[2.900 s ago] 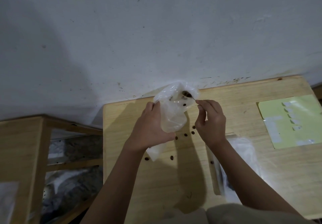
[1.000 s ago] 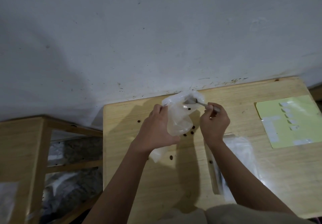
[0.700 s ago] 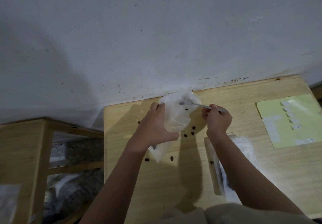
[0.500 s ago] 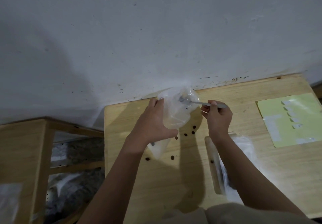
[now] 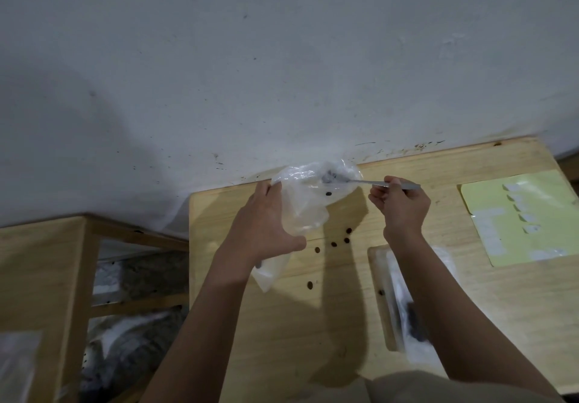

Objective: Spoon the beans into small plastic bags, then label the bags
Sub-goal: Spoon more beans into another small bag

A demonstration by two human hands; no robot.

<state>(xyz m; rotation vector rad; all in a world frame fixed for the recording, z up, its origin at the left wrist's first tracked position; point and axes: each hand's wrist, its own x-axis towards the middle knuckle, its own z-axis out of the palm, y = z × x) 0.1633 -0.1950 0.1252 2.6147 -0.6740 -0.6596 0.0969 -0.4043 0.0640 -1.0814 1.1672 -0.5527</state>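
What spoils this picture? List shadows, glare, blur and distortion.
Head view: dim light; arm shadows fall on the table; glare whitens the bag in the left hand; wide-angle bends the table's edge; the spoon bowl is blurred.

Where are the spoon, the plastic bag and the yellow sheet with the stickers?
spoon (image 5: pixel 372 183), head view, on its metal handle.
plastic bag (image 5: pixel 305 211), head view, on its clear side.
yellow sheet (image 5: pixel 488 194), head view, on a bare yellow part.

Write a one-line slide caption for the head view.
Left hand holds a clear plastic bag open while right hand dips a spoon inside; loose beans dot the wooden table.
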